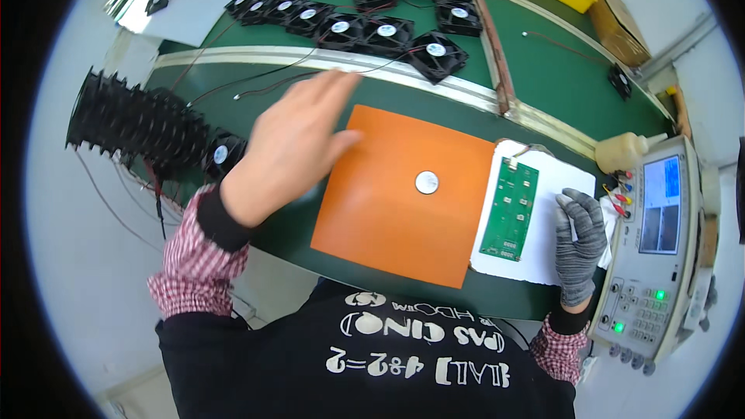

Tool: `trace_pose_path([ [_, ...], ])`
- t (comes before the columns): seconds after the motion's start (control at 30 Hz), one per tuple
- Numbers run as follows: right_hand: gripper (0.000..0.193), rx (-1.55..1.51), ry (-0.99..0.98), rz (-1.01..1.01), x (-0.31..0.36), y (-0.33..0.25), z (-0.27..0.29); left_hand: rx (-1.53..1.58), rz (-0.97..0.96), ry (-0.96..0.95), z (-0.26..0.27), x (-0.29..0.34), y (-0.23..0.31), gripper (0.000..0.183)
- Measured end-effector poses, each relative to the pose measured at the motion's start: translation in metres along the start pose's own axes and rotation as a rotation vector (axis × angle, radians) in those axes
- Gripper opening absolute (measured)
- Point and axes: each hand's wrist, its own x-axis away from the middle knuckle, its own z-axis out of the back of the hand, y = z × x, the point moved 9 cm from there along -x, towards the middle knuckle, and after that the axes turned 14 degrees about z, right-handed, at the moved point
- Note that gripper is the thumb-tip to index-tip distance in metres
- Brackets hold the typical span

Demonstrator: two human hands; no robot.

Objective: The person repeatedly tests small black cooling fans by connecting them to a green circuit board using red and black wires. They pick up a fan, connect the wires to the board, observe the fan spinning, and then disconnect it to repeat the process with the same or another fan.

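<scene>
My left hand (291, 143), bare, is raised over the left edge of an orange mat (380, 225). Its fingers stretch out toward the far side, thumb apart, holding nothing. A small white disc with a dark rim (426, 182) lies on the mat. To the right, a green circuit board (511, 209) rests on a white sheet (543, 244). My right hand (580, 237), in a grey glove, is at that sheet's right edge, beside the board. Its fingers curl in toward the thumb; what they hold, if anything, cannot be made out.
Black cooling fans (386, 31) with trailing wires stand along the far shelf. A stack of black fans (136, 120) is at the left, with one fan (225, 154) beside it. A test instrument (652, 240) with a lit screen and a plastic bottle (621, 152) stand at the right.
</scene>
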Motion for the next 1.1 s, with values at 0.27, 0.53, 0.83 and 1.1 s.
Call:
trace_pose_path([
  [0.27,0.022,0.032,-0.038,0.134,-0.012,-0.021,0.001,-0.272,-0.032,-0.02,-0.123,-0.162,0.074,0.081],
  [0.53,0.052,-0.222,0.182,0.037,-0.016,-0.03,0.012,0.546,-0.894,-0.196,-0.023,-0.007,0.185,0.042],
  [0.83,0.024,0.168,-0.201,0.323,-0.025,-0.051,-0.008,-0.081,-0.612,-0.277,-0.017,0.013,0.095,0.038],
  [1.1,0.015,-0.633,0.031,-0.366,-0.003,0.019,-0.041,0.076,-0.646,0.029,-0.02,0.025,0.112,0.05],
])
